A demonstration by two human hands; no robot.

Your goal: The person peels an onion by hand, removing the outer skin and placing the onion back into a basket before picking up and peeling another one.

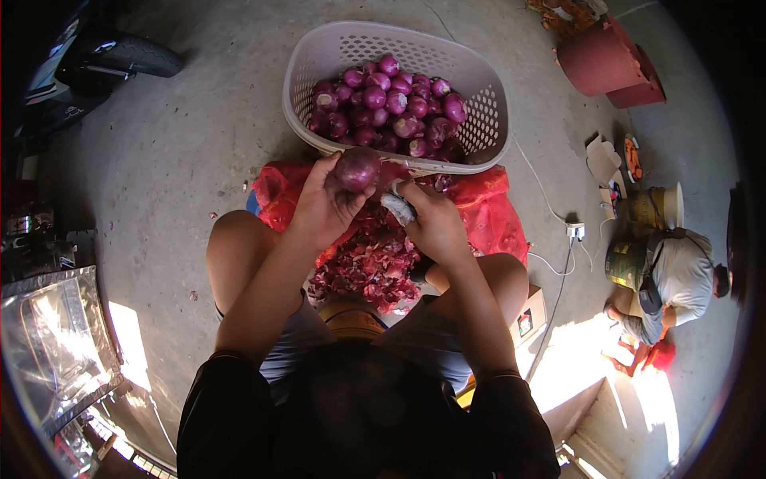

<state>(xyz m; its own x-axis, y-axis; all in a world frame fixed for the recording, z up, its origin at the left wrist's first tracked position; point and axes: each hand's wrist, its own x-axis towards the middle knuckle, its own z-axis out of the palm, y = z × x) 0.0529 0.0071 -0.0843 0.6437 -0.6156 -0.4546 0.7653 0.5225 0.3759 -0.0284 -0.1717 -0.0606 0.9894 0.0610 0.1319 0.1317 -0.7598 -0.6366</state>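
Note:
My left hand (333,199) is closed around a red onion (357,169), held up just in front of the basket's near rim. Close beside it, my right hand (435,217) grips a pale grey, wrapped-looking object (397,207); its exact kind I cannot make out. A reddish strip of peel shows between the onion and my right fingers. Below both hands lies a heap of loose onion skins (367,267) on a red mesh sack (488,206). Ahead, a grey plastic basket (299,100) holds many purple onions (375,97).
A white cable with a plug adapter (574,231) runs over the concrete floor at right. Another person (678,275) bends beside buckets (625,263) there. Red tubs (602,60) stand at the far right, a motorcycle wheel (140,56) at the far left.

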